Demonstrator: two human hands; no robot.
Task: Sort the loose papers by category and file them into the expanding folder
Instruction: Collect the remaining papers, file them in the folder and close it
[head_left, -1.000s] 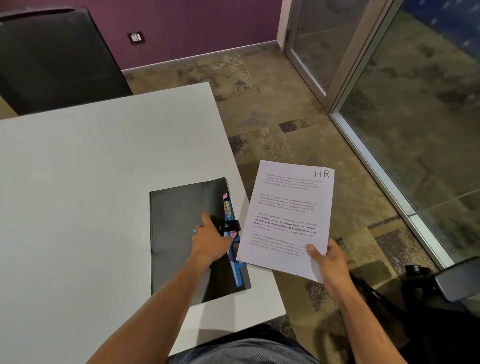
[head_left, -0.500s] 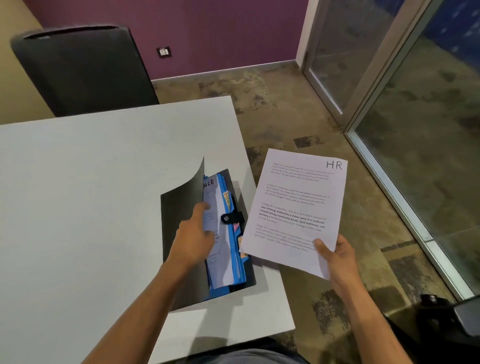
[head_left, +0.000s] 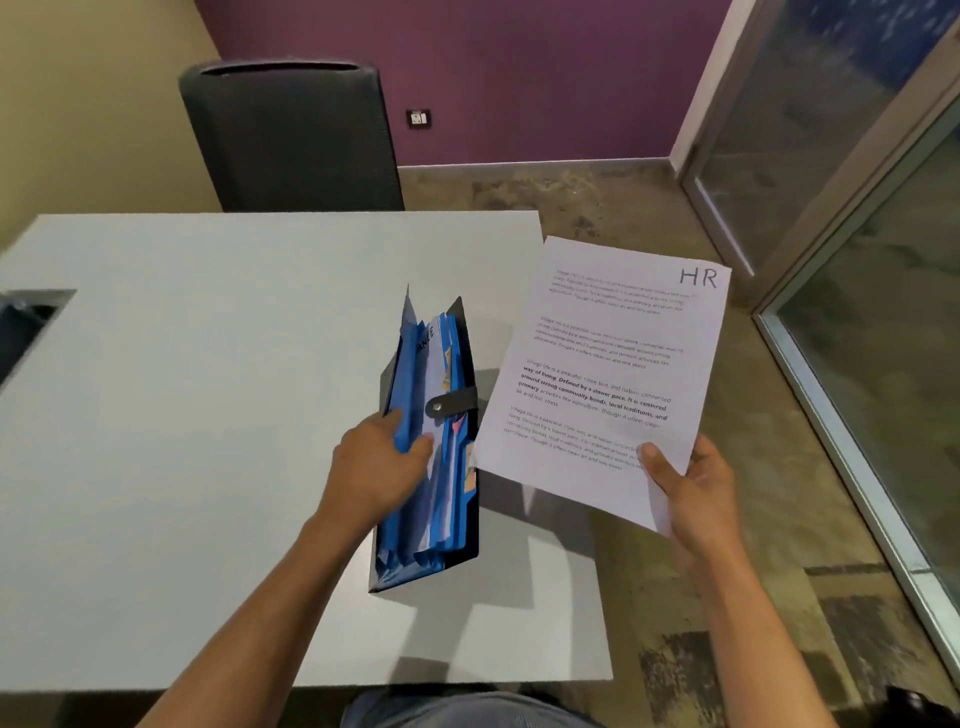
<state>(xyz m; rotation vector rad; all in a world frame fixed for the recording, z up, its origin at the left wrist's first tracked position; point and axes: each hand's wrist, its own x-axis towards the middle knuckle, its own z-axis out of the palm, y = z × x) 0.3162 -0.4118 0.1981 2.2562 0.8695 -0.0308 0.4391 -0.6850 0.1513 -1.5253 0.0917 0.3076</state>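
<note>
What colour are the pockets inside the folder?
Blue. The head view shows the expanding folder held open by the left hand, with blue pockets inside its black cover.

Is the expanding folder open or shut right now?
Open. The expanding folder is spread, its blue dividers fanned apart, the left hand gripping them; its snap strap hangs unfastened.

We see the expanding folder (head_left: 436, 452) standing on the table (head_left: 208, 415) near its right edge, our left hand (head_left: 379, 467) in its pockets. Right of it, off the table, our right hand (head_left: 691, 493) holds a paper (head_left: 608, 374). A chair (head_left: 291, 135) stands behind the table.
</note>
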